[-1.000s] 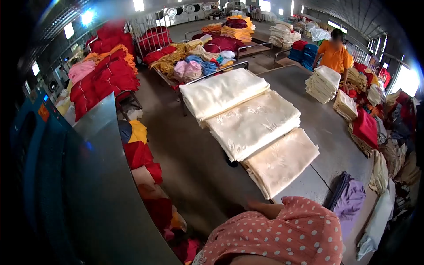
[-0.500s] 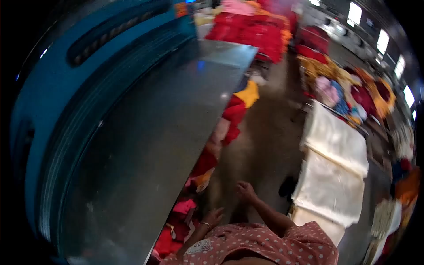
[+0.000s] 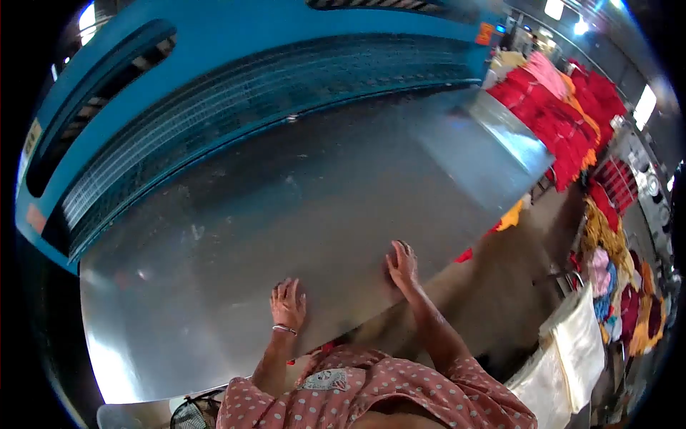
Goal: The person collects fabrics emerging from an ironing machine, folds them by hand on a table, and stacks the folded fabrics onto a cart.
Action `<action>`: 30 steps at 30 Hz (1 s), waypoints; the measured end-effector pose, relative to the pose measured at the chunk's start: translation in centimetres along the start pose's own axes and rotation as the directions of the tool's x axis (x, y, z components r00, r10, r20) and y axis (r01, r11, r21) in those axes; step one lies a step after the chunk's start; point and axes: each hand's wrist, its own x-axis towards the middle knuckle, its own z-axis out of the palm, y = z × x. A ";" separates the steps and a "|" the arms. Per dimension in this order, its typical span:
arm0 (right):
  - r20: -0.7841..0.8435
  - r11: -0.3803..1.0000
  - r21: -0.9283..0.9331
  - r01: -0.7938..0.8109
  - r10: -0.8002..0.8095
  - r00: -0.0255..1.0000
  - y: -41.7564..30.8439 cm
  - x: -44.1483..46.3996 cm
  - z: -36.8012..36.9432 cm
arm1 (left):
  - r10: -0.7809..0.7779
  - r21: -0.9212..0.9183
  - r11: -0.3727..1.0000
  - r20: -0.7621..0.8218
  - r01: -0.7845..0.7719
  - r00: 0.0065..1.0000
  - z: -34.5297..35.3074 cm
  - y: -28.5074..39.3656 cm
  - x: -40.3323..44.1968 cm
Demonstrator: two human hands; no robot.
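Observation:
A wide, shiny metal table (image 3: pixel 314 193) spreads out before me, running up to a blue machine (image 3: pixel 236 64). My left hand (image 3: pixel 288 306) is over the table's near part, fingers apart, palm down, with a bangle (image 3: pixel 284 329) around the wrist. It holds nothing. Further right, my right hand (image 3: pixel 404 266) is above the table near its front edge, thumb apart from slightly bent fingers, nothing in it. Whether either hand presses on the metal cannot be made out.
Red cloth (image 3: pixel 543 114) is heaped beyond the table's right end. Folded cream cloth (image 3: pixel 572 350) lies to my right, with mixed coloured cloth (image 3: pixel 607 286) behind it. A black mesh item (image 3: pixel 194 413) is by the table's near edge. Floor (image 3: pixel 493 286) shows on the right.
My view has swung left toward the machine and table. Both hands have moved from beside the table, near my body, out over its surface, with fingers spread.

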 end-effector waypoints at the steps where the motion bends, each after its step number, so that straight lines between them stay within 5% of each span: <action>1: 0.033 0.992 -0.125 -0.030 0.034 0.999 -0.2 0.2 1.2 | -0.051 0.054 0.997 -0.012 0.052 0.999 -0.6 -1.4 0.0; 6: -0.013 0.977 -0.214 -0.007 0.004 1.000 -0.2 0.2 2.6 | -0.038 0.209 0.978 0.057 0.026 0.998 -2.8 -3.9 -0.3; 30: 0.040 0.973 -0.230 -0.017 0.027 0.999 -0.7 0.4 2.5 | -0.073 0.077 0.995 0.047 0.069 0.996 -3.1 -4.9 -0.2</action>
